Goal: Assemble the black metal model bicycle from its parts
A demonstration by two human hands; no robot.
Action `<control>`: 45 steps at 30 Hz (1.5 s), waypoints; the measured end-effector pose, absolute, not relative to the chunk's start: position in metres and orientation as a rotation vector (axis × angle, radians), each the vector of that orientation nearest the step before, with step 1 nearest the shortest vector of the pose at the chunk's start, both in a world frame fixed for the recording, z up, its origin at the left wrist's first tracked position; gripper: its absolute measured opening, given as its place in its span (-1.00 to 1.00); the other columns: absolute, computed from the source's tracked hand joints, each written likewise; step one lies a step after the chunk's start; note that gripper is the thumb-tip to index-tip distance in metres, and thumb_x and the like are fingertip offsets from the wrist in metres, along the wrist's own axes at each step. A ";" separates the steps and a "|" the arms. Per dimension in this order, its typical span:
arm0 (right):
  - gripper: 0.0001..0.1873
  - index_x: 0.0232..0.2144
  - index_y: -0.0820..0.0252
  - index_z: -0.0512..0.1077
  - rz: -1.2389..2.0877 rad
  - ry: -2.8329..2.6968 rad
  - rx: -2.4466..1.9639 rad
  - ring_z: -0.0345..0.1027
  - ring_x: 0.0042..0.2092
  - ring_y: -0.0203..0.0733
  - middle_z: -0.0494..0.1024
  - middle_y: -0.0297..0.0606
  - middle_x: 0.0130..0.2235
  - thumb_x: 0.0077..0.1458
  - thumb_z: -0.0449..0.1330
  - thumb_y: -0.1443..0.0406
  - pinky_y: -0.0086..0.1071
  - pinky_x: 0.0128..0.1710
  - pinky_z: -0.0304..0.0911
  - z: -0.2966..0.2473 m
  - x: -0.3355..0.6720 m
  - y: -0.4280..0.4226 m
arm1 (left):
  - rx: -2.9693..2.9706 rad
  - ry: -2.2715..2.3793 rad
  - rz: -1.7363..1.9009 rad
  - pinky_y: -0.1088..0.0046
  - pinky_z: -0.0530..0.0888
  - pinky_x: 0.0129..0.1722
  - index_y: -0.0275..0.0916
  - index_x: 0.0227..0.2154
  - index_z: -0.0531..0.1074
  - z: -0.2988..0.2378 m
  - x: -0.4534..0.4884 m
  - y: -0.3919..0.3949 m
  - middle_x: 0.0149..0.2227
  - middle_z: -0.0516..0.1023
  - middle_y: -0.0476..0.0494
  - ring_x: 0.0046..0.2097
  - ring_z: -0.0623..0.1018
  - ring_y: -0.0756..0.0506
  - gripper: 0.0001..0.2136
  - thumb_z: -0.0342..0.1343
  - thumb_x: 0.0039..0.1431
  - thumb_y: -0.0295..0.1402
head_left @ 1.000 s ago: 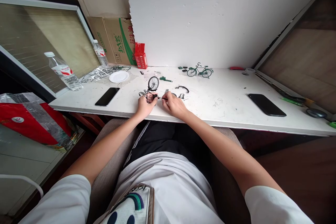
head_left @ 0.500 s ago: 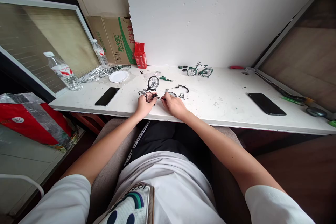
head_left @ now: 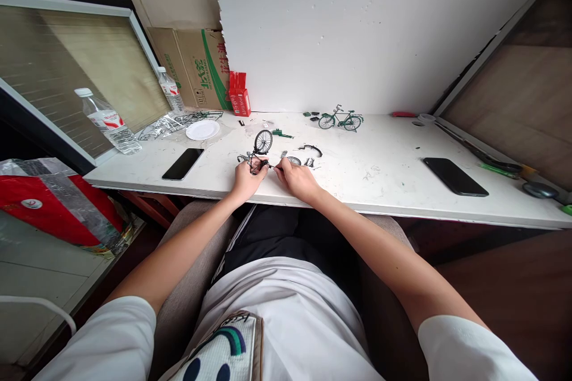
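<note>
Held in my left hand is a black model bicycle, its spoked wheel standing up above the fingers and handlebars jutting to the left. Fingers cover much of its frame. My right hand pinches a thin dark rod-like tool, whose tip meets the bicycle by the left thumb; the exact contact is too small to make out. Just beyond the right fingers lies a loose spoked wheel. Near it rest a curved black part and a small dark piece.
A green model bicycle stands at the back, with a green part left of it. Phones lie either side. Water bottles, a white plate and a red box occupy the left.
The black model bicycle has tilted slightly, its raised wheel shifting a little to the right. Both hands keep nearly the same place and hold.
</note>
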State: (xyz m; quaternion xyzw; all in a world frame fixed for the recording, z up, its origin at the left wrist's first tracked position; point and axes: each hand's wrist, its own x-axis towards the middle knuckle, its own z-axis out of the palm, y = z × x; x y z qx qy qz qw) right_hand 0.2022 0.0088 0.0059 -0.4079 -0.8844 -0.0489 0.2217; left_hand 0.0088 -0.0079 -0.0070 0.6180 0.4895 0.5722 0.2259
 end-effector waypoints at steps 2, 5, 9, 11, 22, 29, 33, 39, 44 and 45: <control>-0.70 -0.04 0.18 0.24 -0.131 -2.446 -1.126 0.54 -0.22 0.00 0.67 -0.03 -0.15 0.57 -0.14 0.11 -0.26 -0.33 0.24 0.006 0.202 0.009 | 1.702 1.359 1.577 0.40 0.51 -0.26 -0.27 -0.15 0.64 -0.007 0.009 -0.008 -0.30 0.70 -0.17 -0.32 0.59 -0.09 -0.75 0.28 0.16 -0.26; -0.70 -0.04 0.18 0.24 -0.133 -2.453 -1.124 0.54 -0.22 0.01 0.67 -0.02 -0.15 0.57 -0.15 0.11 -0.25 -0.32 0.24 0.006 0.203 0.009 | 1.708 1.372 1.574 0.40 0.50 -0.27 -0.27 -0.15 0.64 -0.006 0.009 -0.009 -0.32 0.69 -0.16 -0.34 0.58 -0.08 -0.75 0.29 0.16 -0.26; -0.70 -0.04 0.19 0.25 -0.127 -2.452 -1.122 0.53 -0.21 0.01 0.67 -0.02 -0.15 0.57 -0.14 0.11 -0.25 -0.33 0.22 0.007 0.203 0.008 | 1.742 1.389 1.579 0.38 0.51 -0.23 -0.28 -0.15 0.64 -0.006 0.009 -0.010 -0.30 0.70 -0.18 -0.33 0.59 -0.09 -0.76 0.27 0.17 -0.28; -0.70 -0.05 0.19 0.25 -0.120 -2.447 -1.118 0.53 -0.21 0.01 0.67 -0.03 -0.15 0.57 -0.14 0.11 -0.27 -0.33 0.20 0.008 0.203 0.008 | 1.753 1.393 1.584 0.37 0.51 -0.23 -0.28 -0.15 0.64 -0.007 0.009 -0.010 -0.30 0.70 -0.19 -0.32 0.60 -0.10 -0.76 0.26 0.18 -0.28; -0.65 0.13 0.22 0.21 0.011 -2.345 -1.061 0.56 -0.27 -0.02 0.68 -0.13 -0.22 0.52 -0.06 0.10 -0.33 -0.37 0.15 0.010 0.206 0.003 | 1.715 1.352 1.567 0.31 0.58 -0.06 -0.27 -0.13 0.62 -0.009 0.009 -0.007 -0.19 0.73 -0.25 -0.14 0.69 -0.17 -0.76 0.29 0.18 -0.27; -0.66 0.12 0.22 0.24 -0.007 -2.340 -1.093 0.57 -0.24 -0.02 0.69 -0.09 -0.18 0.53 -0.07 0.11 -0.33 -0.35 0.18 0.008 0.205 0.004 | 1.678 1.328 1.580 0.33 0.58 -0.09 -0.25 -0.13 0.61 -0.012 0.009 -0.005 -0.20 0.72 -0.24 -0.13 0.69 -0.16 -0.75 0.30 0.18 -0.26; -0.74 0.04 0.20 0.26 -0.015 -2.363 -1.074 0.57 -0.18 -0.02 0.68 -0.06 -0.10 0.53 -0.05 0.15 -0.31 -0.32 0.22 0.008 0.204 0.006 | 1.667 1.331 1.582 0.35 0.58 -0.13 -0.26 -0.12 0.61 -0.014 0.008 -0.003 -0.19 0.72 -0.25 -0.15 0.69 -0.16 -0.74 0.30 0.18 -0.25; -0.76 -0.01 0.18 0.26 -0.044 -2.405 -1.084 0.56 -0.18 -0.01 0.68 -0.03 -0.11 0.55 -0.07 0.15 -0.28 -0.31 0.26 0.007 0.203 0.008 | 1.739 1.337 1.576 0.32 0.59 -0.12 -0.25 -0.11 0.61 -0.014 0.006 -0.004 -0.17 0.72 -0.26 -0.17 0.69 -0.17 -0.76 0.29 0.21 -0.27; -0.73 0.02 0.20 0.26 -0.035 -2.435 -1.127 0.57 -0.24 0.01 0.69 -0.04 -0.16 0.55 -0.10 0.14 -0.26 -0.32 0.27 0.006 0.203 0.009 | 1.764 1.345 1.559 0.31 0.59 -0.11 -0.24 -0.10 0.61 -0.011 0.006 -0.006 -0.17 0.73 -0.26 -0.15 0.69 -0.18 -0.75 0.29 0.20 -0.26; -0.72 0.02 0.20 0.26 -0.036 -2.437 -1.130 0.57 -0.25 0.01 0.69 -0.04 -0.17 0.55 -0.10 0.13 -0.26 -0.33 0.26 0.006 0.203 0.009 | 1.764 1.348 1.558 0.31 0.59 -0.11 -0.24 -0.11 0.61 -0.010 0.006 -0.006 -0.17 0.73 -0.25 -0.15 0.69 -0.18 -0.75 0.29 0.20 -0.26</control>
